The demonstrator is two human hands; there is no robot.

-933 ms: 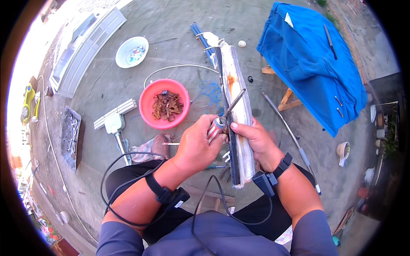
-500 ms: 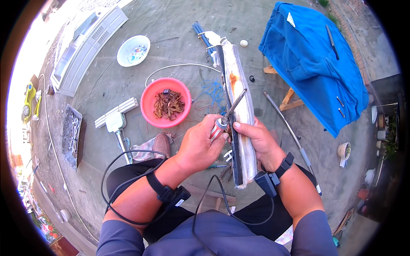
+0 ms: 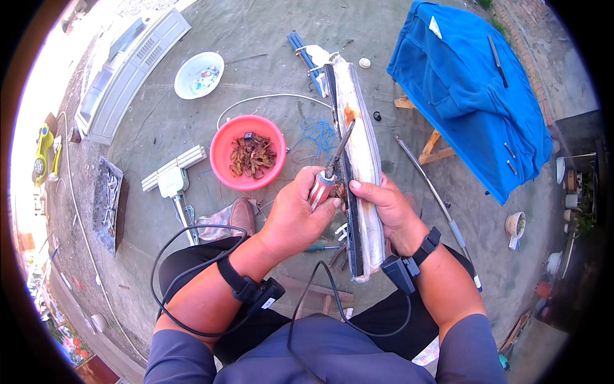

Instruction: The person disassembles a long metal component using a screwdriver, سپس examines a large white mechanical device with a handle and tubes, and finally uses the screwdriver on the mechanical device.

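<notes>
We have both hands gripping. Our left hand [image 3: 295, 208] is wrapped round the red-and-white handle of a tool [image 3: 322, 189], its dark shaft slanting up over the near edge of a long bundle [image 3: 366, 153]. We cannot tell whether the tip touches it. Our right hand [image 3: 395, 211] pinches the bundle by its right side, thumb pressed on top. The bundle is held between our knees, above the ground sheet [image 3: 268, 25], its long side pointing away from us.

We judge it light to moderate and fairly stiff along its length, since it stays straight in one hand. Its shiny, film-like skin may slip, and the brown-stained spot [image 3: 350, 115] looks like weak material. The middle seems the best hold, fingers under the pale side, thumb over the dark strip [image 3: 356, 249] and out of the shaft's line.

That strip looks hard along its edge. The lower end comes close beside the black box [image 3: 400, 275] at our right wrist. To the left, the pink bowl [image 3: 219, 153] sits near; to the right, ground shows between the bundle and the metal pole [image 3: 436, 200], with a small black ring [image 3: 377, 116] on it.
</notes>
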